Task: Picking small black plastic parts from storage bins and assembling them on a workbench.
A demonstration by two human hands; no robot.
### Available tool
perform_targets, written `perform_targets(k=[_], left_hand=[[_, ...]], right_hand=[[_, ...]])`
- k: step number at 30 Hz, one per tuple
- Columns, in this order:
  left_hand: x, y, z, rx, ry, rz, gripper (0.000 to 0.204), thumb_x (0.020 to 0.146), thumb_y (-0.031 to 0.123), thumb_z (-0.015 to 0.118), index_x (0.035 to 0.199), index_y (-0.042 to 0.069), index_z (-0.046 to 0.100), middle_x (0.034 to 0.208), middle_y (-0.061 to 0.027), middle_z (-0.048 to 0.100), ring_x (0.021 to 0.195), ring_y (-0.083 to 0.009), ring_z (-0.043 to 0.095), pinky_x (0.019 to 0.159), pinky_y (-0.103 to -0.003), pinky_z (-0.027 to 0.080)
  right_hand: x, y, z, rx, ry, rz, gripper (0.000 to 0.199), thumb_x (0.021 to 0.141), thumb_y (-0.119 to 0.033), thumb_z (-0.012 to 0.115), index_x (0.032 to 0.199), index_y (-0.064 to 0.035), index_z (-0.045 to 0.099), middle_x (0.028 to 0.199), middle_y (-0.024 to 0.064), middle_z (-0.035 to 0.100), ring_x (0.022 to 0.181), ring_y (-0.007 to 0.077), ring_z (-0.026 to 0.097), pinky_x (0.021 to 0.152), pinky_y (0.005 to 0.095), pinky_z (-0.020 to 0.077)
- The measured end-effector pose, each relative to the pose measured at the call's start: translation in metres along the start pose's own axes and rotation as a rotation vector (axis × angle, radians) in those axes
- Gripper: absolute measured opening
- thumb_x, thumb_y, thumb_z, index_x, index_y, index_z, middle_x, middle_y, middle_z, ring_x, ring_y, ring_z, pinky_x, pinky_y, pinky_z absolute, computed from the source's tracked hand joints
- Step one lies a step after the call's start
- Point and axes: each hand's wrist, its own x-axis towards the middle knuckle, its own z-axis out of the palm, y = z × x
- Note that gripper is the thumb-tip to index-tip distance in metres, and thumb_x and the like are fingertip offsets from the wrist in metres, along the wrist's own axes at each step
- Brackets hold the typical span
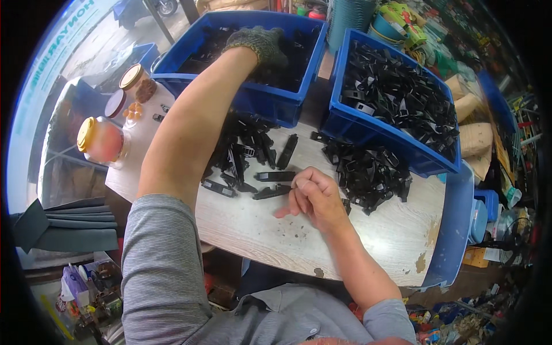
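Observation:
My left hand [261,47], in a dark knitted glove, reaches down into the left blue bin [287,99] among black plastic parts. Its fingers are hidden, so a grip cannot be made out. Bare and low over the table, my right hand [315,195] has thumb and forefinger pressed together; whatever lies in the pinch is too small or covered to name. Right beside those fingertips is a long black plastic part [275,176]. Another such part [271,192] lies just nearer me, and one more [287,152] stands apart, farther off.
A pile of black parts [244,144] lies before the left bin, another pile [374,175] before the right blue bin [397,138], which is heaped with similar pieces. Lidded jars [103,141] stand at the table's left edge. A blue tub [457,224] adjoins its right side.

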Motion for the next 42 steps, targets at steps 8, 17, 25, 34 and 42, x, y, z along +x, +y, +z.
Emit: perform_targets(k=[8,17,25,34,42], left_hand=[[0.0,-0.022,0.008,-0.065,-0.034,0.069,0.092,0.076,0.057,0.074,0.153,0.025,0.037,0.152,-0.0189,0.042,0.139,-0.0396,0.042,0.113,-0.053,0.036],[0.0,-0.005,0.014,-0.063,-0.005,0.083,0.08,0.074,0.05,0.073,0.146,0.024,0.048,0.144,-0.0169,0.053,0.13,-0.0351,0.054,0.108,-0.049,0.043],[-0.01,0.008,-0.003,-0.068,-0.079,0.167,0.069,0.076,0.052,0.071,0.138,0.025,0.058,0.134,-0.0138,0.062,0.121,-0.034,0.06,0.105,-0.048,0.046],[0.0,-0.005,0.015,-0.063,-0.023,0.194,0.051,0.08,0.041,0.07,0.127,0.02,0.067,0.127,-0.0135,0.066,0.116,-0.0335,0.063,0.1,-0.047,0.049],[-0.001,-0.011,0.0,-0.234,0.031,0.259,0.049,0.083,0.036,0.067,0.127,0.016,0.066,0.123,-0.0142,0.067,0.112,-0.032,0.064,0.099,-0.044,0.05]], right_hand=[[-0.002,0.001,0.004,-0.032,0.009,-0.014,0.016,0.098,-0.016,0.053,0.091,-0.001,0.054,0.059,0.0034,0.041,0.056,0.0177,0.051,0.068,0.0548,0.0605],[-0.003,0.001,0.008,-0.056,0.026,-0.016,0.016,0.097,-0.016,0.053,0.091,-0.0014,0.054,0.06,0.0034,0.041,0.056,0.0181,0.051,0.068,0.0572,0.06],[-0.004,-0.001,0.006,-0.059,0.052,-0.019,0.017,0.097,-0.017,0.054,0.092,-0.0009,0.054,0.06,0.0035,0.041,0.057,0.0178,0.051,0.068,0.0564,0.0605],[-0.002,0.001,0.007,-0.029,0.01,-0.013,0.018,0.097,-0.017,0.054,0.092,-0.0007,0.055,0.059,0.0031,0.041,0.057,0.0173,0.051,0.068,0.0548,0.0609],[-0.001,0.001,0.004,-0.055,0.008,-0.031,0.018,0.097,-0.018,0.055,0.092,-0.0003,0.056,0.059,0.0024,0.041,0.056,0.0166,0.051,0.069,0.0525,0.0612]])
